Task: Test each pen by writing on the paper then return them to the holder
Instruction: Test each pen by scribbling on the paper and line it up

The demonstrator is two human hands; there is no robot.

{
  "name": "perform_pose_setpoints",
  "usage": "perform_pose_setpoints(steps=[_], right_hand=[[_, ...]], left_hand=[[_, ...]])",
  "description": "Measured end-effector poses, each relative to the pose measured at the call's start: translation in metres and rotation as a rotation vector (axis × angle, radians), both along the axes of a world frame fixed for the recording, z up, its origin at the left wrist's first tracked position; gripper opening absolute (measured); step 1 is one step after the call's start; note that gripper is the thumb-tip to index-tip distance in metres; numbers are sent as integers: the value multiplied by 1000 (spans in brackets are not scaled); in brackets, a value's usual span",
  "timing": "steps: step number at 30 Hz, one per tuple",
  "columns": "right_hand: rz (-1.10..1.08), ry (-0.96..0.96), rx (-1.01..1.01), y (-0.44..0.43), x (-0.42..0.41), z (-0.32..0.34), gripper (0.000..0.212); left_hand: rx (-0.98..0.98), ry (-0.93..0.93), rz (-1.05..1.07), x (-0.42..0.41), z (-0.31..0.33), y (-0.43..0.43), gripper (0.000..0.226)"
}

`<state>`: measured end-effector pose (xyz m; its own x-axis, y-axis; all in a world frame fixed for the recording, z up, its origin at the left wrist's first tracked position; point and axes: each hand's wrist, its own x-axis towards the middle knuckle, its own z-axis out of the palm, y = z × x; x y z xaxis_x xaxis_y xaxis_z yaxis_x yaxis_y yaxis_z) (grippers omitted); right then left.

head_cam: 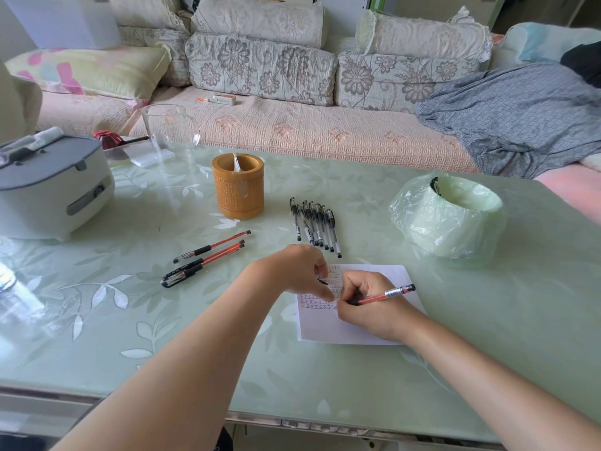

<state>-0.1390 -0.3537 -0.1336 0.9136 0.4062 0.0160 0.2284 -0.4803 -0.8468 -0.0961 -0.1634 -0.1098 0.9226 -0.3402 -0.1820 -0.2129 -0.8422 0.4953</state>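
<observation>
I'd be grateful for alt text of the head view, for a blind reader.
A right hand writes with a red pen on paper, the left hand resting on it. Black pens and red pens lie near a wooden holder.

The left forearm (201, 346) and right forearm (481, 369) are bare along all their visible length. The left grip (292, 268) and right grip (370, 307) are bare hands, uncovered to the fingertips.

A: Is the tip of the red pen (387, 293) visible?
B: No, the right hand (370, 312) covers it.
A: The writing on the paper (344, 332)?
B: Too small to read; the left hand (297, 268) hides part.
</observation>
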Motion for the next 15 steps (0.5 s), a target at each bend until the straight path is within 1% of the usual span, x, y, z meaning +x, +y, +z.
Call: perform_pose_setpoints(steps=[11,13,15], right_hand=[[0,-11,-11,1,0,2,15],[-3,-8,5,2,0,2,16],[-22,8,64,3,1,3,17]], left_hand=[[-9,7,22,-4,2,0,49],[-10,6,22,-5,2,0,49],[1,7,19,-5,3,0,49]])
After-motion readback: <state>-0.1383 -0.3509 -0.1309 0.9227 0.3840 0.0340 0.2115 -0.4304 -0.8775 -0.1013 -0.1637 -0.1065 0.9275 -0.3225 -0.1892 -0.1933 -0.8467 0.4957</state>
